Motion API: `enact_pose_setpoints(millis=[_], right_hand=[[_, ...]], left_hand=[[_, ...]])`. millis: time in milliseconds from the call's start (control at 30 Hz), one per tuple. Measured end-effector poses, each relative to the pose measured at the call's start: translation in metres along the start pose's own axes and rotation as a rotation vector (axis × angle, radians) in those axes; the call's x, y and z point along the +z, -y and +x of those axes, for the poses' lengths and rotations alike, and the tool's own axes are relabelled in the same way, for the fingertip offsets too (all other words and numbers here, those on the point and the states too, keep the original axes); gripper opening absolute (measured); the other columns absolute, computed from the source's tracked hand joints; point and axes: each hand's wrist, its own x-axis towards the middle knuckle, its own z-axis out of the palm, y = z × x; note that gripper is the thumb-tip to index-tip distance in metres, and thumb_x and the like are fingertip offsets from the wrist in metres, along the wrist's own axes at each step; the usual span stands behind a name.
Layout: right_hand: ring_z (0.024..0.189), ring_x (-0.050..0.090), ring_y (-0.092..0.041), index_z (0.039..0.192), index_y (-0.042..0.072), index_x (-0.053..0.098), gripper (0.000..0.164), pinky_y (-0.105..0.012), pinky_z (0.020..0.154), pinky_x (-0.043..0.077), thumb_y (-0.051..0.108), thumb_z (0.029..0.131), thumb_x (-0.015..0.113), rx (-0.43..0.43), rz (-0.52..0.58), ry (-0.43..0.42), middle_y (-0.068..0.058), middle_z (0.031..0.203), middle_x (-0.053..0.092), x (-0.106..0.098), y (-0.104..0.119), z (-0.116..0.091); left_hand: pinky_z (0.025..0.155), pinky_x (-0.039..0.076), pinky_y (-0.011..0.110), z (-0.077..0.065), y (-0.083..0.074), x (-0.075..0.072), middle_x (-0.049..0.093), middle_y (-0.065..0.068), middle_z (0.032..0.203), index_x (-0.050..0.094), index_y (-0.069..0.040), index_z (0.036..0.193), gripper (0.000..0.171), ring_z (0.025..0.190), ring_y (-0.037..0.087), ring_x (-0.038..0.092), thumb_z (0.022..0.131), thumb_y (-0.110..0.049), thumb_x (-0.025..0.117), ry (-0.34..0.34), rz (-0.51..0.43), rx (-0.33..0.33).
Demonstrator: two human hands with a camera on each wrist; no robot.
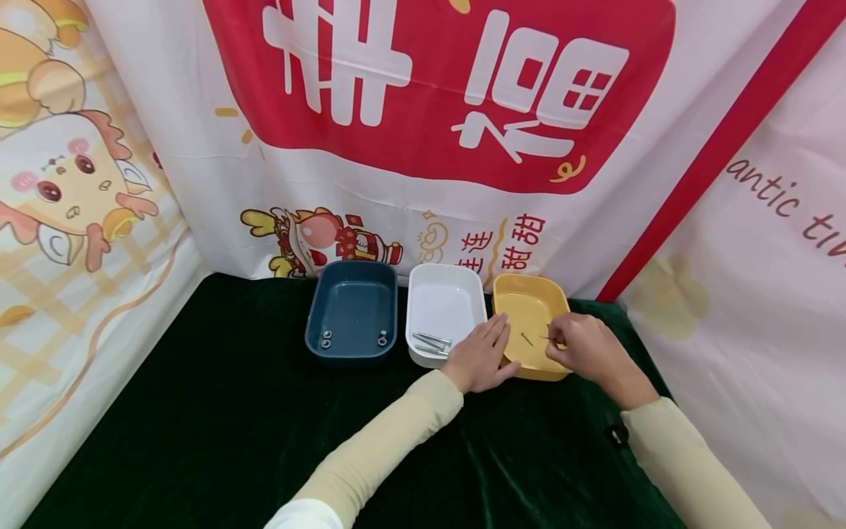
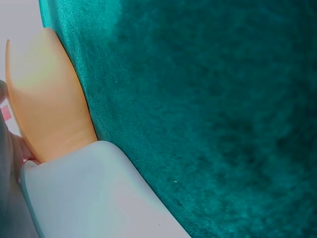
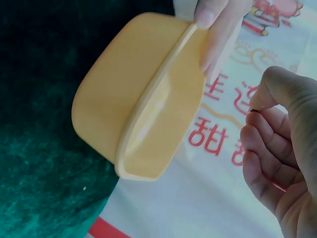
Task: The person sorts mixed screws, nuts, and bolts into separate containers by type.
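Note:
My right hand is over the right side of the yellow tray, pinching a small thin screw between thumb and forefinger. Only the screw's dark tip shows in the right wrist view. Another small dark screw lies on the yellow tray's floor. My left hand rests at the yellow tray's near left corner, fingers extended along the rim and thumb at the front edge. Beside it stands the white tray, its near end holding several long silver screws, partly covered by that hand.
A dark blue tray stands left of the white one, with several metal nuts in its near corners. All the trays line up along the back of a dark green cloth, close to a printed curtain. A small black object lies by the right sleeve.

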Motion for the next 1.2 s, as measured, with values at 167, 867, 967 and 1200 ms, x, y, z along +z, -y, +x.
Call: enact_pose_setpoints(millis=[167, 867, 967, 1200], right_hand=[[0.061, 0.053, -0.011, 0.084, 0.012, 0.071, 0.011, -0.031, 0.063, 0.06, 0.014, 0.088, 0.08, 0.054, 0.016, 0.026, -0.002, 0.076, 0.068, 0.006, -0.011, 0.009], [0.083, 0.069, -0.025, 0.102, 0.001, 0.078, 0.022, -0.053, 0.085, 0.064, 0.021, 0.098, 0.073, 0.221, 0.059, 0.031, -0.015, 0.098, 0.077, 0.026, -0.039, 0.017], [0.085, 0.07, -0.026, 0.102, 0.001, 0.077, 0.021, -0.054, 0.085, 0.064, 0.021, 0.098, 0.072, 0.202, 0.059, 0.011, -0.015, 0.098, 0.077, 0.021, -0.037, 0.011], [0.093, 0.071, -0.031, 0.115, -0.003, 0.076, 0.031, -0.056, 0.088, 0.063, 0.023, 0.1, 0.07, 0.17, 0.054, 0.009, -0.021, 0.109, 0.076, 0.01, -0.028, -0.005]], left_hand=[[0.136, 0.014, 0.032, 0.0, -0.001, 0.001, 0.011, 0.007, 0.18, 0.019, -0.008, 0.17, 0.081, 0.167, 0.02, 0.011, 0.111, -0.064, 0.024, 0.009, -0.004, -0.002], [0.136, 0.016, 0.032, 0.001, 0.0, 0.0, 0.015, 0.009, 0.179, 0.023, -0.008, 0.169, 0.08, 0.167, 0.021, 0.015, 0.111, -0.063, 0.024, -0.009, 0.024, 0.005], [0.135, 0.017, 0.033, 0.0, -0.001, -0.002, 0.015, 0.009, 0.179, 0.023, -0.008, 0.169, 0.08, 0.167, 0.022, 0.015, 0.111, -0.063, 0.026, -0.005, 0.009, 0.002], [0.136, 0.017, 0.035, -0.002, -0.001, -0.011, 0.014, 0.009, 0.179, 0.02, -0.008, 0.169, 0.082, 0.167, 0.022, 0.014, 0.11, -0.064, 0.031, -0.001, 0.016, 0.006]])
